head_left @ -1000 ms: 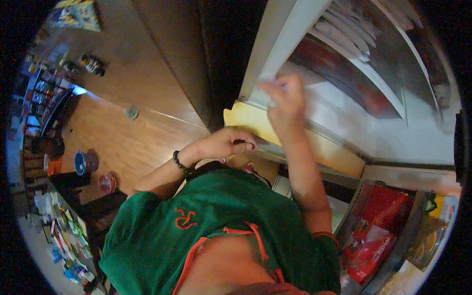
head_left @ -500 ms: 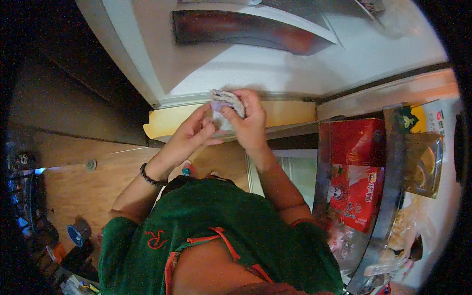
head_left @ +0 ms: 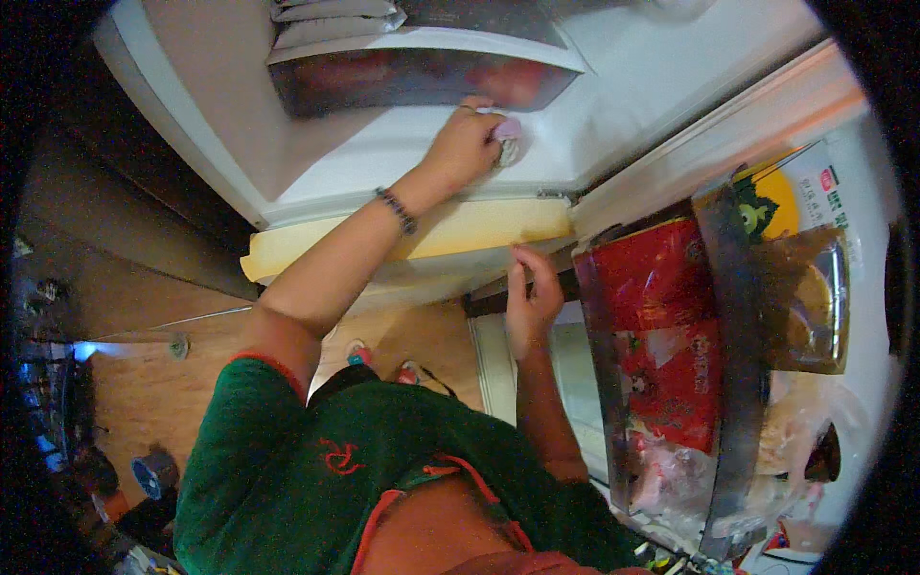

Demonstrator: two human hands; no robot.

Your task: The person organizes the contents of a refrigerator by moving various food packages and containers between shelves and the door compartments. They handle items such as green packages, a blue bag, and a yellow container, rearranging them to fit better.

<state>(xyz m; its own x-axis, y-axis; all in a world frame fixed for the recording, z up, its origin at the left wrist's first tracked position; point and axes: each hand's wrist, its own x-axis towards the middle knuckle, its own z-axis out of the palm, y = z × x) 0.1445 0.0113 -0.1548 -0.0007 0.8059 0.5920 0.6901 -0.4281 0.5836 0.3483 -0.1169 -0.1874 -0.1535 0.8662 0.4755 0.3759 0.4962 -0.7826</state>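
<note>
My left hand (head_left: 464,149), with a dark beaded bracelet (head_left: 396,210) at its wrist, reaches into the open refrigerator. Its fingers are closed on a folded white and lilac cloth (head_left: 508,144), which is against or just over the white inner surface (head_left: 335,168). A dark, reddish-fronted drawer or box (head_left: 422,81) lies just beyond those fingers. My right hand (head_left: 535,297) hovers in front of the pale yellow front edge (head_left: 479,226), loosely bent, thumb and fingers apart, holding nothing.
At the right, door bins hold red packages (head_left: 666,278), a clear-topped pack (head_left: 815,302) and crumpled plastic bags (head_left: 671,474). Stacked silvery packets (head_left: 335,21) sit at the top left. Wood floor (head_left: 211,383) shows below, with a blue round object (head_left: 153,474) on it.
Both hands were together on the cloth; now my left hand alone has carried it forward and right into the refrigerator. My right hand has let go and drawn back. The view has shifted.
</note>
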